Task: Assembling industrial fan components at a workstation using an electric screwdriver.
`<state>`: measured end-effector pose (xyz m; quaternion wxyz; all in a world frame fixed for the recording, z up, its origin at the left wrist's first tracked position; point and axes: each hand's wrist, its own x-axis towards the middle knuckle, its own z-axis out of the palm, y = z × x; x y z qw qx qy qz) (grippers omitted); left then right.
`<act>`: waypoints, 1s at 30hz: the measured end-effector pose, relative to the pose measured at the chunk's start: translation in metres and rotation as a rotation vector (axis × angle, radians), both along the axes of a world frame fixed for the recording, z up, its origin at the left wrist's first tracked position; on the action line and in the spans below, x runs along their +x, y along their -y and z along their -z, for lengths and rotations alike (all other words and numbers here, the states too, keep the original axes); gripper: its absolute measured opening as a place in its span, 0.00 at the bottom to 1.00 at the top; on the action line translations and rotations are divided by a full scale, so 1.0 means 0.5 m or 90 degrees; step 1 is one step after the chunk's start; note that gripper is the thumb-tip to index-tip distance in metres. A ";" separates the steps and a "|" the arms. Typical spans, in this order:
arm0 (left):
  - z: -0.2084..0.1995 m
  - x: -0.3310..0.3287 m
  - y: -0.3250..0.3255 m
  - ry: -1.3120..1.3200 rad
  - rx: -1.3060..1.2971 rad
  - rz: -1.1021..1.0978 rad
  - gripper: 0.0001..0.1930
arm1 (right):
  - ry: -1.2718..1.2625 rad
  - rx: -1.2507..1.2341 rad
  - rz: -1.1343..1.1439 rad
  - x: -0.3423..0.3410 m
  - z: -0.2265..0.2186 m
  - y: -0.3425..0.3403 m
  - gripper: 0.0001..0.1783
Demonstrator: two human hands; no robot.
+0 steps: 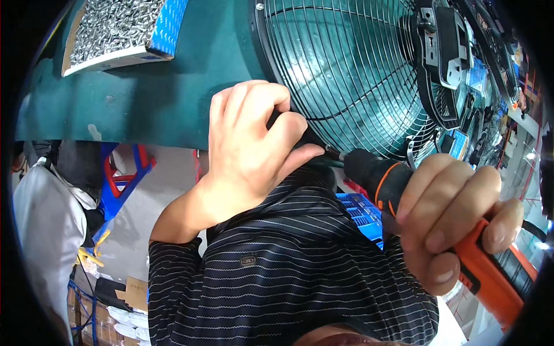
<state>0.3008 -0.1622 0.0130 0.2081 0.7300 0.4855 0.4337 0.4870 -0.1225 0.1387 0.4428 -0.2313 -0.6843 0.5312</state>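
A round black wire fan guard (346,75) lies on the green tabletop. My left hand (248,135) is closed on its near-left rim, thumb stretched toward the tip of the driver. What sits under the curled fingers is mostly hidden. My right hand (450,213) wraps round an orange and black electric screwdriver (378,176). The tool points left, its bit (333,152) at the rim close beside my left thumb. Whether a screw sits at the bit is too small to tell.
A blue and white carton (164,32) full of small metal fasteners (118,26) stands on the green table (124,109) at the far left. A black bracket (441,52) is at the guard's centre. Red and blue stool (124,179) and a person in white clothing (46,213) are at left.
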 end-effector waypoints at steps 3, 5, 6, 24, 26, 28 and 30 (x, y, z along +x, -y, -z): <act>0.002 -0.001 -0.001 0.011 -0.004 0.001 0.25 | 0.008 0.004 0.000 0.002 -0.002 0.001 0.25; 0.002 -0.001 0.000 0.013 -0.008 0.003 0.26 | 0.005 0.005 -0.031 0.005 0.000 -0.007 0.25; 0.003 -0.001 0.000 0.014 -0.010 0.002 0.26 | 0.000 0.006 -0.061 0.006 0.002 -0.011 0.25; -0.002 0.002 0.001 0.013 -0.034 -0.020 0.28 | -0.090 -0.018 -0.251 0.000 0.018 -0.039 0.21; -0.007 0.001 0.009 0.000 -0.038 -0.025 0.28 | -0.115 -0.023 -0.322 0.002 0.016 -0.043 0.16; -0.007 0.002 0.011 -0.020 -0.038 -0.026 0.29 | -0.080 -0.067 -0.187 0.003 0.012 -0.013 0.20; -0.012 -0.011 0.021 -0.058 -0.021 -0.043 0.28 | -0.085 0.032 -0.292 0.016 0.015 -0.036 0.29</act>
